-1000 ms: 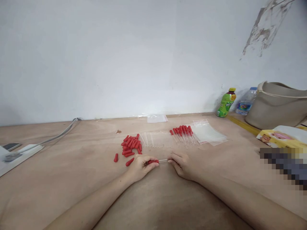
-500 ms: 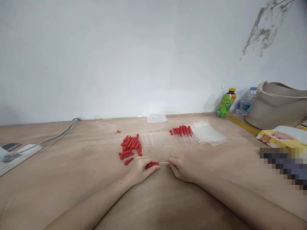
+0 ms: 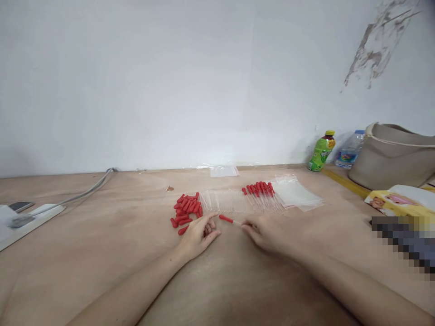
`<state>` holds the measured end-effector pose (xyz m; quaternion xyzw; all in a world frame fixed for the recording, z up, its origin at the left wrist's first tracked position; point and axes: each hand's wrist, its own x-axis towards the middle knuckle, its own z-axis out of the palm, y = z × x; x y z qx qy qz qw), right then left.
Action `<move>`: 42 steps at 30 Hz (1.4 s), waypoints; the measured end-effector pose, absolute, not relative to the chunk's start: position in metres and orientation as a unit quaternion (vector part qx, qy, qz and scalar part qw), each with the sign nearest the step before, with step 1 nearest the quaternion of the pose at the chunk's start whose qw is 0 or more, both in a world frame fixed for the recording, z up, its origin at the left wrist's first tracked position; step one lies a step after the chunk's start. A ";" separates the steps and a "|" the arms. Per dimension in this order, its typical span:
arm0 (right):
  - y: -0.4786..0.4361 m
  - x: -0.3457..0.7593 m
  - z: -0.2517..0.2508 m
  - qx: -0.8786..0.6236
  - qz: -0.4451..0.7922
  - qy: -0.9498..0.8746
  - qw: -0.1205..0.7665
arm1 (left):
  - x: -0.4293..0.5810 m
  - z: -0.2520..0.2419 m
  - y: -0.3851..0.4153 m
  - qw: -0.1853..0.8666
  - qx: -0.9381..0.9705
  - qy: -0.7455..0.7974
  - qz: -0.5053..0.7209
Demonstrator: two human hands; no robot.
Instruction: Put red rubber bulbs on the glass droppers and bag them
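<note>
Red-capped dropper juts from a fingertip pinch of the right hand, low over the table; the left hand rests loosely curled, empty, beside it. So thin a pinch may let the glass slip or snap

1 slim clear dropper, its red rubber bulb on the left end, is tilted just above the worktop. The right hand pinches its glass end. Loose red bulbs lie heaped nearby.
</note>
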<state>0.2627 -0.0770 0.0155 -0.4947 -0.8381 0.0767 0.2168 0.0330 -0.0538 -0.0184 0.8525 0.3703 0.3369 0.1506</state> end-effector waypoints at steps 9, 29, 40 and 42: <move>0.003 0.296 0.018 -0.768 0.008 -0.598 0.229 | 0.034 -0.012 -0.057 0.120 0.878 0.375 0.273; -0.003 0.280 0.011 -0.749 0.020 -0.640 0.173 | 0.036 -0.006 -0.063 0.114 0.876 0.390 0.260; 0.017 0.255 0.009 -0.767 0.061 -0.625 0.131 | -0.024 0.068 -0.032 0.104 0.822 0.528 0.185; 0.019 0.254 0.010 -0.771 0.071 -0.620 0.124 | -0.027 0.070 -0.034 0.112 0.829 0.532 0.131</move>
